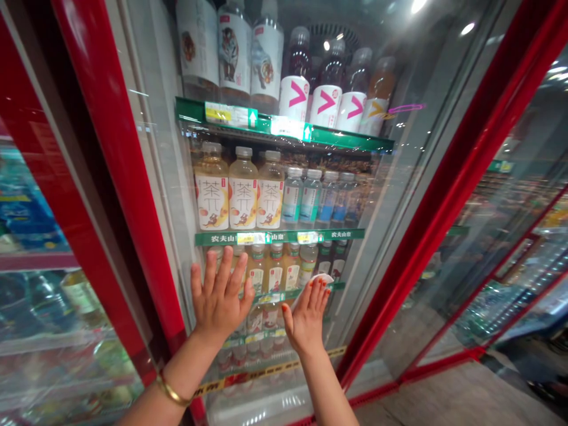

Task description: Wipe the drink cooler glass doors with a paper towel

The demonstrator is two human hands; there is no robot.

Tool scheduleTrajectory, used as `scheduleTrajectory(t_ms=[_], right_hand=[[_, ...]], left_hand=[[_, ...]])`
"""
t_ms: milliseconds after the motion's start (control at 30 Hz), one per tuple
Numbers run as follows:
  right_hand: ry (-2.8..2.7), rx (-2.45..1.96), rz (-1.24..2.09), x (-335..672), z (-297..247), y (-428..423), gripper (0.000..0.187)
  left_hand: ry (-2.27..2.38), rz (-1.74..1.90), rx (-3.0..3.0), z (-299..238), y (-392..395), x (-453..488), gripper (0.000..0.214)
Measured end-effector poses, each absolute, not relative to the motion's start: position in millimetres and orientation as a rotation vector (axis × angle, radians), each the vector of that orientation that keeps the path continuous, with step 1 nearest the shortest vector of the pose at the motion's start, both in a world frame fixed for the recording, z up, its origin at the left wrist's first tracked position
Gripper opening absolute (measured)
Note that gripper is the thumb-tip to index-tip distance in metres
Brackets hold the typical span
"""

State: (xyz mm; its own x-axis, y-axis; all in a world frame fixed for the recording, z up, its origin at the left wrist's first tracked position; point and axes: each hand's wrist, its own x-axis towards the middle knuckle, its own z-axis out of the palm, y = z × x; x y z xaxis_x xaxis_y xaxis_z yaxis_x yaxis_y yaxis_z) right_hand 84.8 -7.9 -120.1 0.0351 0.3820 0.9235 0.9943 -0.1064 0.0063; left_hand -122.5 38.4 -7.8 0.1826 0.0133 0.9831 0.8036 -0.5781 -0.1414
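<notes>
My left hand (220, 296) is raised in front of the glass door (381, 195) of a drinks cooler, open with its fingers spread and nothing in it. Whether its palm touches the glass I cannot tell. To its right, my right hand (309, 313) lies over a thin white cloth or tissue (326, 277), holding it flat towards the glass under fairly straight fingers. Only the white edge shows past the fingertips. Behind the glass, small bottles (276, 269) stand on a shelf between my hands, partly hidden by them.
Red door frames (133, 160) (448, 183) slant along both sides. Above my hands are tea bottles (244, 189) and a green shelf edge (328, 137) with taller bottles. Another cooler (39, 284) with bottles stands at left. Grey floor (444, 390) shows at lower right.
</notes>
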Motion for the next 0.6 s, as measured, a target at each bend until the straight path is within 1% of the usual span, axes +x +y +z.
scheduleTrajectory(t_ms=[400, 533, 600], right_hand=[[-1.402, -1.572, -1.041, 89.0, -133.4, -0.7, 0.087], [-1.417, -1.592, -1.010, 82.8, -153.8, -5.7, 0.090], [-1.496, -1.575, -1.024, 90.5, -165.6, -10.8, 0.089]], left_hand=[[-0.780, -1.471, -1.778, -9.5, 38.1, -119.6, 0.082], [-0.786, -1.477, -1.768, -10.3, 38.0, -118.8, 0.080], [-0.787, -1.483, -1.768, -10.3, 37.7, -119.0, 0.079]])
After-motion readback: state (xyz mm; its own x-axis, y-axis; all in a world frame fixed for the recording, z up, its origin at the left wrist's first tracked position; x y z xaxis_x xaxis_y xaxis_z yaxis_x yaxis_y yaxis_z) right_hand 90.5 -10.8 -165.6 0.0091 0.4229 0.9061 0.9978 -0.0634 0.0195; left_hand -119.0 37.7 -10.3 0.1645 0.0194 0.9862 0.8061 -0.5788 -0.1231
